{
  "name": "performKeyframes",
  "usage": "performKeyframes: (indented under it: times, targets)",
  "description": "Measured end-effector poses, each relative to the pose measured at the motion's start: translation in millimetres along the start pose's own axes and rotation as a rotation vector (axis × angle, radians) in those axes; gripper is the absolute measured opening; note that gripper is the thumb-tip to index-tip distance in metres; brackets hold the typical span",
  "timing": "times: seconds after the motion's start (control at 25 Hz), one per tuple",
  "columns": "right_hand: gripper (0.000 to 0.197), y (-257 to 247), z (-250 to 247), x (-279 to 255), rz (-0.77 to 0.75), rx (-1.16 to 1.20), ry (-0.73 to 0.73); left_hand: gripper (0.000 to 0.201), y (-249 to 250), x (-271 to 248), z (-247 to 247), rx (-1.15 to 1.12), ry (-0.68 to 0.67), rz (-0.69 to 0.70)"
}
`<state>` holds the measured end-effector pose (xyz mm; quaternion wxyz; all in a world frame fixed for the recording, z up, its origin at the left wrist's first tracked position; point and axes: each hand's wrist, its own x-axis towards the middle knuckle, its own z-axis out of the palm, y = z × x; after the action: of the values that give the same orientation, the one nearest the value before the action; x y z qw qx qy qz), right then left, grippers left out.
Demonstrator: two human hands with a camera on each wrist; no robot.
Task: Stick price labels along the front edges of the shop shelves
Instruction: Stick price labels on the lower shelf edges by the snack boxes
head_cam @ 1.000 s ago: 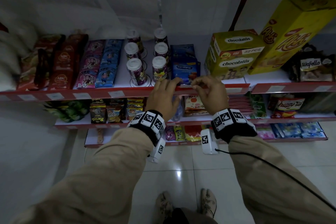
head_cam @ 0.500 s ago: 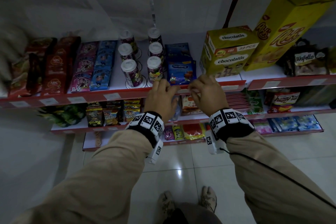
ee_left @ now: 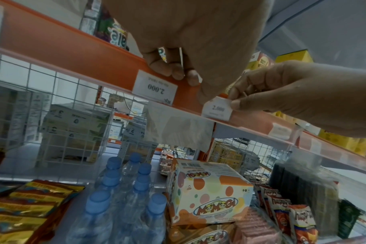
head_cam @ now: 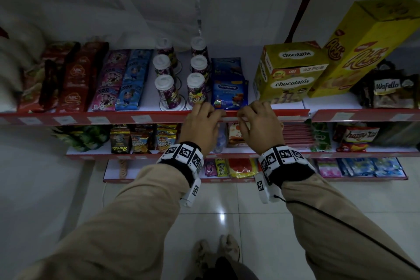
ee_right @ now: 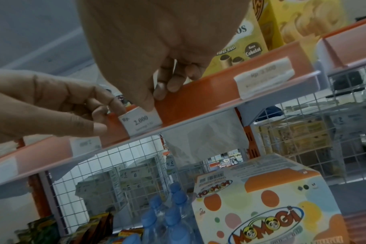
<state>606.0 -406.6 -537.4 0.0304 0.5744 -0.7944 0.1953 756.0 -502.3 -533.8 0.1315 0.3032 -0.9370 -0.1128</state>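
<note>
A small white price label (head_cam: 230, 118) printed "2.000" sits on the red front rail (head_cam: 168, 116) of the top shelf, between my two hands. My left hand (head_cam: 211, 114) curls over the rail, its index fingertip and thumb at the label's (ee_right: 140, 122) left end. My right hand (head_cam: 251, 116) pinches the label's (ee_left: 217, 109) upper right corner between thumb and index finger, the other fingers (ee_right: 173, 82) hooked over the rail's (ee_right: 198, 95) top edge. The label's lower edge rests in the rail's lip.
Several more labels sit along the rail (head_cam: 142, 118), one (ee_left: 155, 87) just left of my fingers, another (ee_right: 263, 74) to the right. Drink cups (head_cam: 196, 91), a blue SariWangi packet (head_cam: 229, 91) and a yellow Chocolatos box (head_cam: 288, 75) stand right behind. Water bottles (ee_left: 123, 198) and a Momogi box (ee_left: 211, 193) fill the shelf below.
Both hands stay at the same spot on the rail with the label between them. They have drawn slightly closer together, and the head view has shifted a little.
</note>
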Motion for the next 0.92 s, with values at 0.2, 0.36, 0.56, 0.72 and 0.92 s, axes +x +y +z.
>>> performKeyframes:
  times: [0.2, 0.36, 0.56, 0.72, 0.92]
  targets:
    - [0.031, -4.7, -0.9, -2.8, 0.050, 0.112, 0.051, 0.049, 2.4, -1.6, -4.0, -0.058, 0.003, -0.084]
    - [0.042, -19.5, 1.3, -2.1, -0.056, -0.061, 0.000, 0.055, -3.3, -3.8, -8.7, -0.130, -0.007, -0.114]
    - [0.037, -49.7, 9.3, 4.9, -0.069, -0.127, -0.026, 0.049, -20.3, -11.3, -24.3, -0.125, -0.028, -0.055]
    - [0.045, -68.8, 19.9, 4.4, -0.061, -0.140, -0.046, 0.043, -53.1, -28.6, -35.9, 0.075, -0.024, -0.084]
    - [0.038, -93.2, 34.5, 3.3, -0.082, -0.042, 0.021, 0.045, -77.8, -40.6, -37.2, 0.166, -0.111, 0.000]
